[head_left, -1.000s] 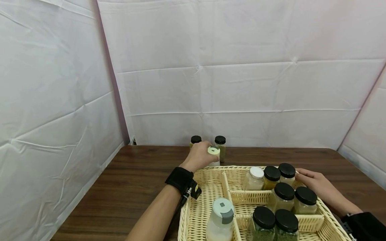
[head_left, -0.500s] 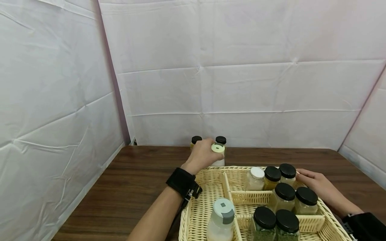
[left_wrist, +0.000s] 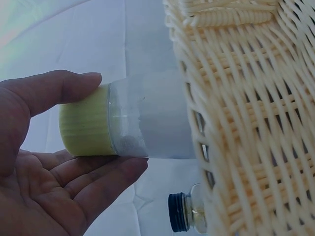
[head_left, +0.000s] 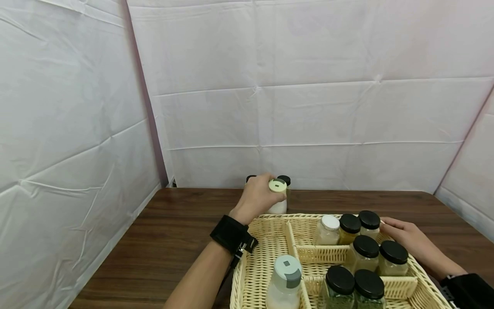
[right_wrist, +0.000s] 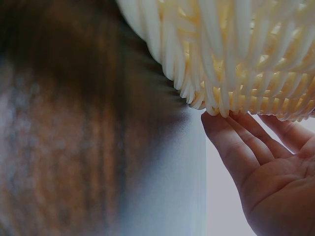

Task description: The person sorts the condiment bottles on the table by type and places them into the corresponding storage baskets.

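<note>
My left hand (head_left: pixel 259 197) grips a seasoning jar (head_left: pixel 278 206) with a pale yellow-green lid, just beyond the far rim of the wicker basket (head_left: pixel 266 223). Seen from the left wrist, the thumb lies on the lid (left_wrist: pixel 86 125) and the fingers are under the jar, which has white contents; its base is hidden behind the basket wall (left_wrist: pixel 236 123). At the basket's far right corner, my right hand (head_left: pixel 409 242) touches the outside. In the right wrist view its fingertips (right_wrist: pixel 210 120) meet the woven wall (right_wrist: pixel 221 59), fingers fairly straight.
Inside the divided basket stand several black-lidded spice jars (head_left: pixel 365 253), a white-lidded jar (head_left: pixel 327 234) and a grey-capped bottle (head_left: pixel 284 287). Behind my left hand are two black-lidded jars, one at right (head_left: pixel 285 180). White sheets (head_left: pixel 308 107) enclose the brown table (head_left: pixel 162 240).
My left hand and the jar have shifted slightly right and up, covering more of the black-lidded jars behind. The right hand stays at the basket corner.
</note>
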### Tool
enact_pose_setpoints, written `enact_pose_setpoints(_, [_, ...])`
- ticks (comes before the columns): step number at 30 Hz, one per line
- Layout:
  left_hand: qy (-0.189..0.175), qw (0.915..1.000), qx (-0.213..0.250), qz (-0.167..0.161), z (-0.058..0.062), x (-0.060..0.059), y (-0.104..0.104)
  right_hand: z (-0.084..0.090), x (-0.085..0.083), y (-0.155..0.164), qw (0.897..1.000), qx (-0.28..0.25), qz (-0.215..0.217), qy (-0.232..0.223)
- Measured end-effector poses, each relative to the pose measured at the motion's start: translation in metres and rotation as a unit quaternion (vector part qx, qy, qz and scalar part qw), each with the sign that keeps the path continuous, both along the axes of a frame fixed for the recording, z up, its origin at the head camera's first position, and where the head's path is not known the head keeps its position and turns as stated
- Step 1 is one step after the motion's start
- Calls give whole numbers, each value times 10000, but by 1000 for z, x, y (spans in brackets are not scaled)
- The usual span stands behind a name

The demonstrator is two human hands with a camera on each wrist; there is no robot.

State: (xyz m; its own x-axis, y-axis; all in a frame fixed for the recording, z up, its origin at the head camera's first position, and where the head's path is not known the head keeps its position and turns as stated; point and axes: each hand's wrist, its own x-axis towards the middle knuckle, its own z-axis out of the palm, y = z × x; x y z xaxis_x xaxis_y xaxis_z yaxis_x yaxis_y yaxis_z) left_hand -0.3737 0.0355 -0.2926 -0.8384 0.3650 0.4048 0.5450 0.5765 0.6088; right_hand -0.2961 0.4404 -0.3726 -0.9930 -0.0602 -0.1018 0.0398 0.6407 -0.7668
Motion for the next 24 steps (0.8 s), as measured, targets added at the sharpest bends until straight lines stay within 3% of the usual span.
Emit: enact_pose_setpoints(24, [226, 9991, 353, 19, 12, 4, -6, -4, -1, 4, 9999, -111, 18, 61])
